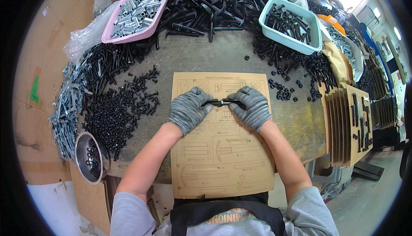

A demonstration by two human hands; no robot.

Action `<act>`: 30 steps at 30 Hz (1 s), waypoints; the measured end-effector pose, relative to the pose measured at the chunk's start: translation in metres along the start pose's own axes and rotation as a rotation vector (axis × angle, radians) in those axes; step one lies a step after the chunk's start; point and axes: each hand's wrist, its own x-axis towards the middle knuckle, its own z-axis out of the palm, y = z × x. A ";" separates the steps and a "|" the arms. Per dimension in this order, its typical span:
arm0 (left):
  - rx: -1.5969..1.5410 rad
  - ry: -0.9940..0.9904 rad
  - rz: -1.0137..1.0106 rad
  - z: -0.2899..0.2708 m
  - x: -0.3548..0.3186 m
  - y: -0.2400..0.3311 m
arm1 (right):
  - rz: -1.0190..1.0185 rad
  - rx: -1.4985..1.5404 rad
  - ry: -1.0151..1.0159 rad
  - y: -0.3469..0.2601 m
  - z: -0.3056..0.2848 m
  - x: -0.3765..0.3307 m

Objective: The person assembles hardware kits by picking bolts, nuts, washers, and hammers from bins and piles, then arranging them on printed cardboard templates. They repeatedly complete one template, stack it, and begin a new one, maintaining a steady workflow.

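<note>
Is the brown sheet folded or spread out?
Spread out: the sheet lies open beneath the left hand and right hand, its printed outlines showing and no fold visible.

Gloves (189,111): knitted cloth, matt. Held part (220,102): metal, dark with a bright section. Card (201,152): smooth, matt paperboard. Tubs (288,43): smooth plastic. Sleeves (139,11): glossy, bright metal. Bolts (112,118): dark metal. Bowl (81,152): polished metal. Bags (86,39): clear, glossy film. Tabletop (206,52): matt, worn.

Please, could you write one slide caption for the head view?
Gloved left hand and right hand holding dark metal parts over a printed cardboard sheet, with black bolts nearby.
</note>
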 end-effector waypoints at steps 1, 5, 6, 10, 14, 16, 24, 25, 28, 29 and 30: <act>0.011 0.002 0.008 0.001 -0.001 0.000 | 0.014 0.011 -0.014 0.000 0.001 -0.001; -0.010 0.025 -0.027 0.003 0.000 0.003 | 0.002 0.024 -0.009 0.004 0.002 0.003; -0.025 0.023 -0.031 0.006 -0.001 0.004 | 0.008 0.013 -0.015 0.005 0.004 0.000; -0.006 0.036 -0.027 0.004 -0.004 0.002 | -0.020 -0.060 -0.036 -0.009 -0.002 0.005; -0.066 0.014 -0.172 -0.016 -0.007 0.007 | 0.049 -0.001 -0.013 -0.013 -0.022 -0.004; 0.100 0.149 -0.226 -0.028 -0.013 -0.028 | 0.073 -0.131 0.179 -0.002 -0.032 -0.026; 0.604 -0.098 -0.464 -0.084 -0.081 -0.073 | 0.328 -0.078 0.240 0.043 -0.024 -0.087; 0.600 -0.059 -0.436 -0.079 -0.085 -0.072 | 0.306 -0.065 0.220 0.040 -0.025 -0.091; 0.496 0.080 -0.377 -0.067 -0.093 -0.080 | 0.191 -0.244 0.191 0.031 -0.017 -0.078; 0.453 0.173 -0.319 -0.061 -0.091 -0.081 | 0.188 -0.236 0.192 0.033 -0.016 -0.077; 0.452 0.215 -0.328 -0.056 -0.090 -0.081 | 0.187 -0.228 0.192 0.036 -0.015 -0.076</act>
